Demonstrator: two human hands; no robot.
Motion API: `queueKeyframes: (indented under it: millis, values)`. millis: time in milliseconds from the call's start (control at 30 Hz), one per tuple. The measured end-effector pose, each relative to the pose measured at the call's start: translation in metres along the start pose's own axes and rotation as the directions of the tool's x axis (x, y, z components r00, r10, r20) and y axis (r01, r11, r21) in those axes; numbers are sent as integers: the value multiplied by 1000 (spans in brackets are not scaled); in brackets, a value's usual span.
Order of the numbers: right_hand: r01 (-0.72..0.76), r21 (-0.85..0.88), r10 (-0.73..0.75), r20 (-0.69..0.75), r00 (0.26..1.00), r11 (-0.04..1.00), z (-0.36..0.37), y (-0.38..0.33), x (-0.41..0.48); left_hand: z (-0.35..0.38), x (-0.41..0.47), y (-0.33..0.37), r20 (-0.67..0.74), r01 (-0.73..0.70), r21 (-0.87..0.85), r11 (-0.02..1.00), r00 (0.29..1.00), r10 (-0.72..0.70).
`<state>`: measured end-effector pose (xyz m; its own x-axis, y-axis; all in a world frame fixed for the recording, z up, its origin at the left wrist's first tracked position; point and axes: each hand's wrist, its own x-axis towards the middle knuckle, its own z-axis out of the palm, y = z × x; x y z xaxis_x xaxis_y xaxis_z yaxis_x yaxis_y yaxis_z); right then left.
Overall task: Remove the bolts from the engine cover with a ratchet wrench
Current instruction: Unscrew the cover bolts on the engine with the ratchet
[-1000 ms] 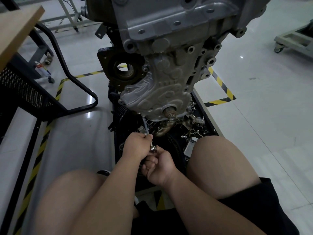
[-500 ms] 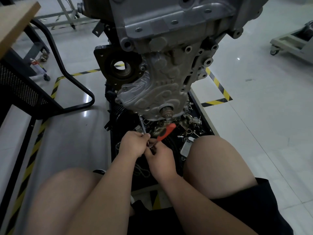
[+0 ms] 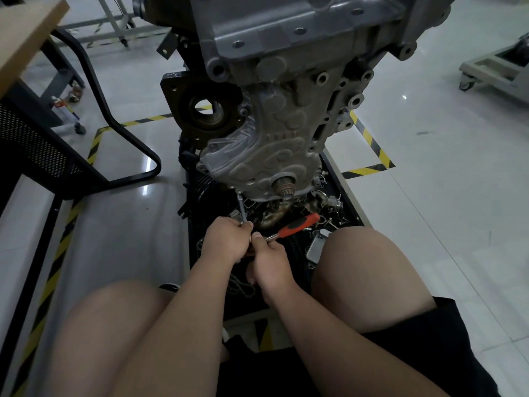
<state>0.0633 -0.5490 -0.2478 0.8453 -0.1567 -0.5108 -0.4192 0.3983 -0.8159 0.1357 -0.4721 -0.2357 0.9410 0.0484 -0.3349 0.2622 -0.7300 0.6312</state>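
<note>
Left hand [image 3: 229, 239] pinched the extension bar [image 3: 242, 208], right hand [image 3: 269, 262] gripped the ratchet wrench [image 3: 297, 224]; a tilted bar could slip off the bolt [image 3: 238, 191] above the hands, rounding it.

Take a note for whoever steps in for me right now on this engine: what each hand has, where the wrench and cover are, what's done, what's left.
Left hand grips the thin metal extension bar, whose tip meets the lower left edge of the grey cast-metal engine cover.
Right hand holds the ratchet wrench with the red and black handle near its head; the handle points up and right.
Done: tool set at one bolt position; small loose metal parts lie in the black tray under the engine.
Left: turn this bolt out, then work round the cover's edge; how many bolts remain cannot be told.
</note>
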Motion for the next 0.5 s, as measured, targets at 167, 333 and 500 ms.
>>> queueKeyframes:
  millis: [167,333,500]
  values:
    - [-215,325,169,165,972,921,-6,-3,2,-5,0,3,7,-9,33,999,1000,9]
    - [-314,413,229,243,943,855,-10,1,4,-8,-2,3,19,-12,41,999,1000,11]
    - [-369,473,248,299,921,800,-9,6,7,-9,-3,3,28,-6,30,1000,1000,6]
